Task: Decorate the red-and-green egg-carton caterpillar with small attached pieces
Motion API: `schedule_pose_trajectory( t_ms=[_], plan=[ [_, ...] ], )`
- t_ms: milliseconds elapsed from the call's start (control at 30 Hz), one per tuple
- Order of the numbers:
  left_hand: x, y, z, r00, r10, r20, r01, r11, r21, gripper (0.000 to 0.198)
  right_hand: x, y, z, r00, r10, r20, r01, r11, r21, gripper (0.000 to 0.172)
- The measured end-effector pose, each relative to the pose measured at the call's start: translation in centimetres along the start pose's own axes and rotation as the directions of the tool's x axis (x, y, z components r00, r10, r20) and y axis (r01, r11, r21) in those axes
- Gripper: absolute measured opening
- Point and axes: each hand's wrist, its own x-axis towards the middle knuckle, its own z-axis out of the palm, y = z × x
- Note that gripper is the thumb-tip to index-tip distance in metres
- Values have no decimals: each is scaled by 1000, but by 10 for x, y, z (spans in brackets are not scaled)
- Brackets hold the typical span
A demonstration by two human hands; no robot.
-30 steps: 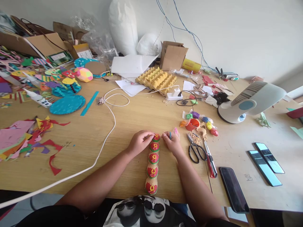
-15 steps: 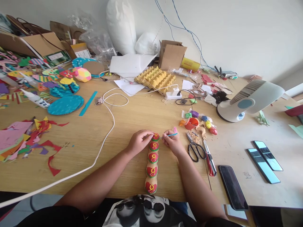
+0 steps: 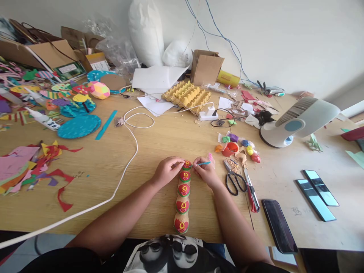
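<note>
A narrow strip of tan egg-carton bumps point(image 3: 184, 199) lies lengthwise before me. Each bump carries red clay with a green edge, a yellow loop and small pink bits. At its far end, my left hand point(image 3: 168, 171) is closed, thumb and fingertips pinching the left side of the last bump. My right hand point(image 3: 206, 173) grips a thin blue clay tool point(image 3: 203, 163) like a pen, its tip pointing left at that same bump. Whether the tip touches the clay is too small to tell. Just beyond the right hand lies a pink clay piece in wrap point(image 3: 211, 157).
Scissors point(image 3: 235, 177), a red utility knife point(image 3: 251, 193) and phones point(image 3: 280, 225) lie to the right. Clay packets point(image 3: 250, 148) surround an orange cup point(image 3: 229, 149). Behind are a yellow egg tray point(image 3: 186, 95) and a white fan point(image 3: 298, 120). A white cable point(image 3: 125, 170) crosses the left side.
My right hand has shifted slightly left, bringing the blue tool closer to the far bump. The left hand and the strip stay in place.
</note>
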Motion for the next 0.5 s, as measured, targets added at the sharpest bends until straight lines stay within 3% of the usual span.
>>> schedule_pose_trajectory(
  t_ms=[500],
  plan=[
    [1, 2, 0, 1000, 11, -4, -11, 1000, 5, 17, 3, 5, 0, 999, 0, -41, -1, 1000, -18, 43]
  ],
)
